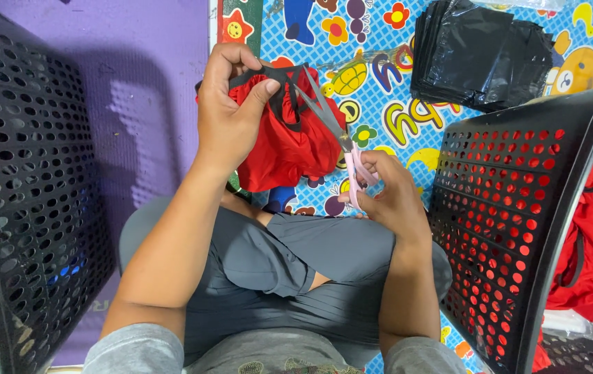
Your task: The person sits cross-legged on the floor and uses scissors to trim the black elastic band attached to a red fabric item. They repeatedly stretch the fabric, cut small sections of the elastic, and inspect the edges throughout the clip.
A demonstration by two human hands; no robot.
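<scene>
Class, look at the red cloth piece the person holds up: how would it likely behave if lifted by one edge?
The red cloth piece probably flops: it sags in folds below the left hand. It seems light, pinched by fingertips alone. Its black strap likely needs tension to meet the scissors.

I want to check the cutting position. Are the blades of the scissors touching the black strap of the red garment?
Touching. The head view shows the scissors, held in the right hand, with open blades meeting the black strap that the left hand holds up.

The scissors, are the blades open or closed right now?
Open: the scissors blades spread apart around the black strap of the red garment.
</scene>
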